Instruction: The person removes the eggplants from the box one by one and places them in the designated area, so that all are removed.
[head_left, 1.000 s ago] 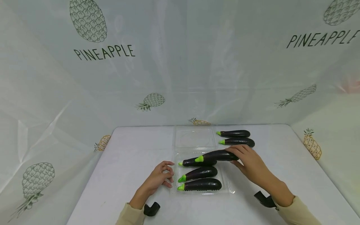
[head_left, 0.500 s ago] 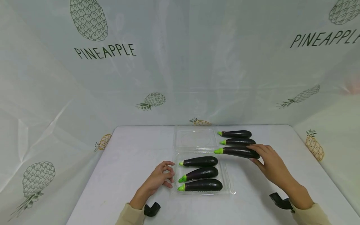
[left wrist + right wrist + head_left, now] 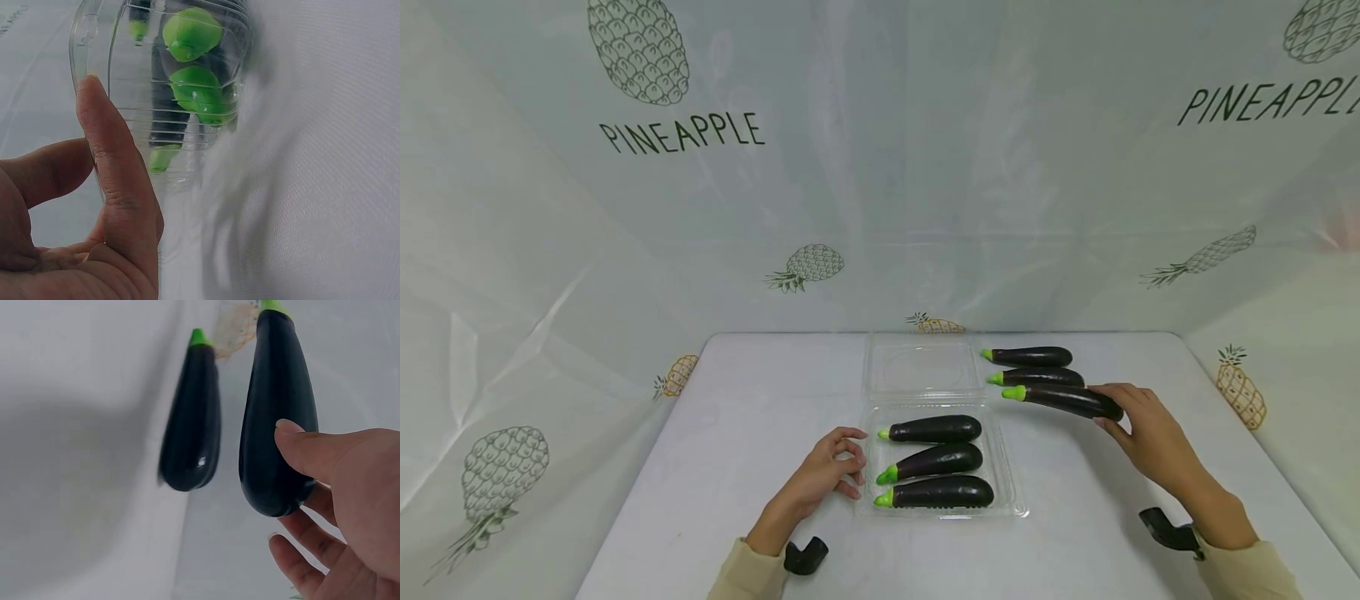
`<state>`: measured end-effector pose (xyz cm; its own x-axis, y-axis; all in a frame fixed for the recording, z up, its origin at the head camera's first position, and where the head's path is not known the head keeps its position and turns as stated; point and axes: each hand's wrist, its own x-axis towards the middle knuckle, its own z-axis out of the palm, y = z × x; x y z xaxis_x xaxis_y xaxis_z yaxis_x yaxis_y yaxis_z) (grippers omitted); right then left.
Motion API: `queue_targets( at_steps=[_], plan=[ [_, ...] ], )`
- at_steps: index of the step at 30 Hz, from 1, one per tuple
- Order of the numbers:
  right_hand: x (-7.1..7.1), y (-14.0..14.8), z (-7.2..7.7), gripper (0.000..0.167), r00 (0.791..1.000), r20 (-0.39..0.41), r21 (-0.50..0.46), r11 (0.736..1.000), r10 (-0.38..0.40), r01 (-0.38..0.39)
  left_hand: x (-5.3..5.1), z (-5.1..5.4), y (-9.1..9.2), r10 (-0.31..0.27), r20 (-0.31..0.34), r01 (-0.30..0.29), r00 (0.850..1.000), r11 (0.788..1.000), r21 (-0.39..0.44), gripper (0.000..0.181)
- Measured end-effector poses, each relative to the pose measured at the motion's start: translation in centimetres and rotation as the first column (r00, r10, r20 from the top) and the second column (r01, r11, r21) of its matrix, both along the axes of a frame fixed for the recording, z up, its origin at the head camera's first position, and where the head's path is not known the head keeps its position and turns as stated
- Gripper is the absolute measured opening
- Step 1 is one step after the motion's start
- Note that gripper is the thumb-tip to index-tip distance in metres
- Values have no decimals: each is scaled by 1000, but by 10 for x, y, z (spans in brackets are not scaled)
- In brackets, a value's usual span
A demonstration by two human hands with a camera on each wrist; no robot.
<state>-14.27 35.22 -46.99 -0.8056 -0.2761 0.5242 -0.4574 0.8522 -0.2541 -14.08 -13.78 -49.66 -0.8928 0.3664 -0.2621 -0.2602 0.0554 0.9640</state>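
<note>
My right hand (image 3: 1161,442) pinches the rounded end of a dark eggplant (image 3: 1071,400) between thumb and fingers, its green stem pointing left. In the right wrist view the thumb lies across this held eggplant (image 3: 275,425). Three more eggplants, the middle one (image 3: 943,461) among them, lie side by side in the clear plastic container (image 3: 1006,492), stems to the left. At the container's left edge is my left hand (image 3: 820,475), its fingers loosely bent. The left wrist view shows a fingertip of that hand (image 3: 112,187) against the clear wall.
Two eggplants, one at the back (image 3: 1033,357) and one in front of it (image 3: 1041,377), lie at the back right of the white table (image 3: 760,392). The container's lid (image 3: 922,369) lies folded back behind its base. A pineapple-print sheet (image 3: 880,167) hangs behind.
My right hand has moved right with its eggplant, from above the container to beside the two eggplants at the back right. My left hand has stayed at the container's edge.
</note>
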Motion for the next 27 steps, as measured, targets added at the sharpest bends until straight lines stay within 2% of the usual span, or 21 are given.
queue_targets(
  at_steps=[9,17,27],
  plan=[
    [-10,7,-18,53,998,65,25,1000,10,-12,-1,1,1,-1,-4,1,1000,1000,-8,49],
    [-17,6,-24,51,994,103,47,998,34,-39,1,2,2,1,-4,-1,1000,1000,-5,48],
    [-26,3,-28,48,991,130,110,994,13,-27,2,3,2,2,-6,-2,1000,1000,-5,48]
  ],
)
